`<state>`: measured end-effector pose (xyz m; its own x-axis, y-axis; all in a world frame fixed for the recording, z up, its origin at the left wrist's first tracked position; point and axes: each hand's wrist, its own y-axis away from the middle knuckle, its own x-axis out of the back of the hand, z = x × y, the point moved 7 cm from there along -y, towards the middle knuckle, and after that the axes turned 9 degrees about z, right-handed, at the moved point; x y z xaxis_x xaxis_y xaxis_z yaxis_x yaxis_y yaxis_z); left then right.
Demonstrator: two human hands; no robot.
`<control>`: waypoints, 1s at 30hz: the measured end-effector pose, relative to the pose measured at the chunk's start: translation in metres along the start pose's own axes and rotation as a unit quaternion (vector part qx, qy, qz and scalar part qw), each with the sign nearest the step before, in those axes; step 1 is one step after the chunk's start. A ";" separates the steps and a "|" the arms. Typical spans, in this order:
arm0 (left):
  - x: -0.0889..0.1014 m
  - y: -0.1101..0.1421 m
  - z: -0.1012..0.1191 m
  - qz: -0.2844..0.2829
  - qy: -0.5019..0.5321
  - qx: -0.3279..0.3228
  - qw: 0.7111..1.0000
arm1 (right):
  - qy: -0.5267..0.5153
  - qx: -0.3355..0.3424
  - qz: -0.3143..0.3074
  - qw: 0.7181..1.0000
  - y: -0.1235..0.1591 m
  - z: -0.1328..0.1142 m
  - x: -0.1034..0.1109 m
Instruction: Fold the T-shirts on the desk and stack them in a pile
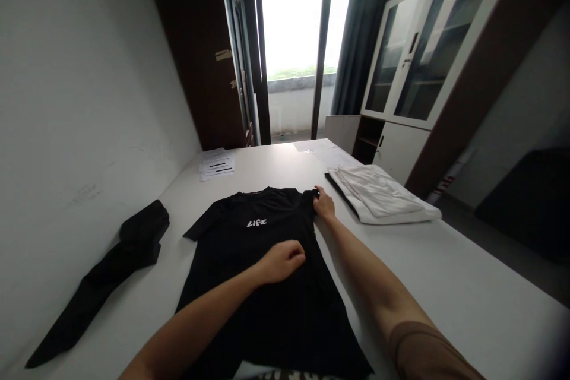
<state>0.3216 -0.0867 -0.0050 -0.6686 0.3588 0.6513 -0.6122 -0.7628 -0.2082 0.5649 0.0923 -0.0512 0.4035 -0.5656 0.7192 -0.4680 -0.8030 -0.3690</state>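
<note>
A black T-shirt (276,303) lies spread out, its collar toward the far side and small white lettering on its chest. At its right shoulder, my right hand (324,203) is closed on the sleeve, which is bunched up at the fingers. My left hand (282,261) is over the middle of the shirt with its fingers curled in, and no cloth shows in it. Whether that hand touches the shirt I cannot tell. The left sleeve of the shirt lies flat, pointing outward.
Folded black cloth (107,273) lies along the wall on the left. On the right, a stack of white folded cloth (378,193) rests on dark cloth. Papers (217,164) lie at the far left of the white table (467,279). Beyond its right edge stands a cabinet (401,148).
</note>
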 end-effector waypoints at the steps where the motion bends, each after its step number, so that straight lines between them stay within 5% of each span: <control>1: 0.021 -0.008 -0.018 0.030 -0.014 0.018 0.999 | 0.002 0.000 0.000 1.000 0.001 -0.001 0.001; 6: 0.128 -0.011 -0.126 0.134 -0.225 0.213 0.941 | 0.001 0.001 0.003 1.000 0.002 -0.003 0.002; 9: 0.162 0.015 -0.167 0.137 -0.279 0.270 0.911 | 0.004 -0.001 -0.005 1.000 0.001 -0.002 0.000; 15: 0.172 0.057 -0.204 0.141 -0.351 0.309 0.873 | -0.001 0.017 -0.016 1.000 0.002 -0.006 -0.003; 22: 0.179 0.053 -0.239 0.137 -0.386 0.336 0.848 | -0.001 0.024 -0.021 0.999 0.003 -0.010 -0.003; 30: 0.221 0.060 -0.268 0.168 -0.411 0.380 0.812 | -0.021 0.020 -0.008 1.000 -0.007 -0.001 -0.003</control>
<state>0.0242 0.0907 -0.0694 -0.0464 -0.1806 0.9825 0.1918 -0.9668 -0.1686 0.5665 0.0998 -0.0500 0.4431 -0.5599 0.7001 -0.4303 -0.8180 -0.3818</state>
